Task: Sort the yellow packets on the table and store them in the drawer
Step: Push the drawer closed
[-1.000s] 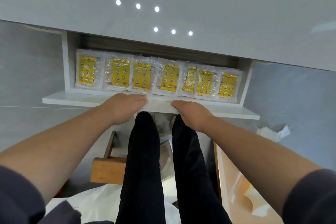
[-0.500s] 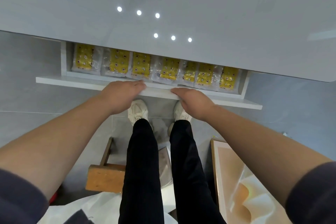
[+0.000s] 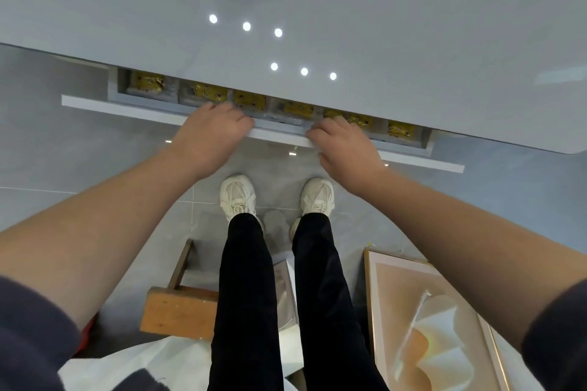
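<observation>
Both: left hand (image 3: 212,133), right hand (image 3: 344,149) on drawer (image 3: 127,108), grip unclear | yellow packets (image 3: 146,83) half hidden

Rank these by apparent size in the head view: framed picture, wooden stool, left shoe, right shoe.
1. framed picture, though it is cropped by the image edge and nearest the camera
2. wooden stool, partly hidden behind a leg
3. left shoe and right shoe: alike, not ranked

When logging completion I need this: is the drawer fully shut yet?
Ajar, not shut. A strip of yellow packets shows between the drawer front and the tabletop edge; left hand and right hand rest on that front.
</observation>
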Demonstrator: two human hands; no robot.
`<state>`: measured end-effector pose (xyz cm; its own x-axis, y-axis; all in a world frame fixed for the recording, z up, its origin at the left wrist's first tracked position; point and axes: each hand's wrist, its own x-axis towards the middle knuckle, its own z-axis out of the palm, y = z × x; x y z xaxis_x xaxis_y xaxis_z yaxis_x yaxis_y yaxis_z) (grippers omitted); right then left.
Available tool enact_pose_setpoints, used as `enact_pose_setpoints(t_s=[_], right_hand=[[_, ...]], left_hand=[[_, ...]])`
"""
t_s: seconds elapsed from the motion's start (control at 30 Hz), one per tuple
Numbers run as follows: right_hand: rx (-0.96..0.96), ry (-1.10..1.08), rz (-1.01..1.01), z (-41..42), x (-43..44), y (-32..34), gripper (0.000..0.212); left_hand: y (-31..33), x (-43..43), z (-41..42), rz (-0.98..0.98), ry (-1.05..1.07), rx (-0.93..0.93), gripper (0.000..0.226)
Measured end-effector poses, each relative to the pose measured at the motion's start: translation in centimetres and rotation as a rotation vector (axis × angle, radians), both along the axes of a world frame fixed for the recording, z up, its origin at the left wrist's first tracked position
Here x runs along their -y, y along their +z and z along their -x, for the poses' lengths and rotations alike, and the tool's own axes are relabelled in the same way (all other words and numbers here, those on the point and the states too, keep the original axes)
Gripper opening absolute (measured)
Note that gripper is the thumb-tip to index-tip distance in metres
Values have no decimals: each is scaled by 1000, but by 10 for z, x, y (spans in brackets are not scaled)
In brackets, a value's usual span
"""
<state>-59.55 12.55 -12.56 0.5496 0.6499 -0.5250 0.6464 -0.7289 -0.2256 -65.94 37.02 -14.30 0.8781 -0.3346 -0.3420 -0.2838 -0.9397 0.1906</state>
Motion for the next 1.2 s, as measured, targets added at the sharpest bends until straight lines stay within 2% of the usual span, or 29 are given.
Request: enact_pose_setpoints(t_s=[0.07,0.13,0.27,0.37,0.5,0.73,0.83,1.03,1.2], right_hand=[[255,78,-52,5,7,4,59],[356,144,-63,7,11,4,79],[385,127,19,-5,5,8,106],[273,69,163,-21,-3,6,124],[271,59,215,-27,-7,2,130],[300,49,182,-44,-13,2,121],[333,73,173,-57,-15,1,115],[416,85,169,-64,-20,-7,107],[361,101,230,-62,-25,1,103]], left_hand=[[6,4,4,-5,-17,175,52],[11,6,1,-28,2,224,74],[15,6,-20,-79,41,116,118],[14,10,-29,-131,31,30,129],[13,14,-31,-167,49,24,130],[12,13,-52,-208,108,67,127],[8,15,-63,-198,156,99,118],[4,18,-71,-217,164,141,84],[7,19,-73,-287,142,84,88]])
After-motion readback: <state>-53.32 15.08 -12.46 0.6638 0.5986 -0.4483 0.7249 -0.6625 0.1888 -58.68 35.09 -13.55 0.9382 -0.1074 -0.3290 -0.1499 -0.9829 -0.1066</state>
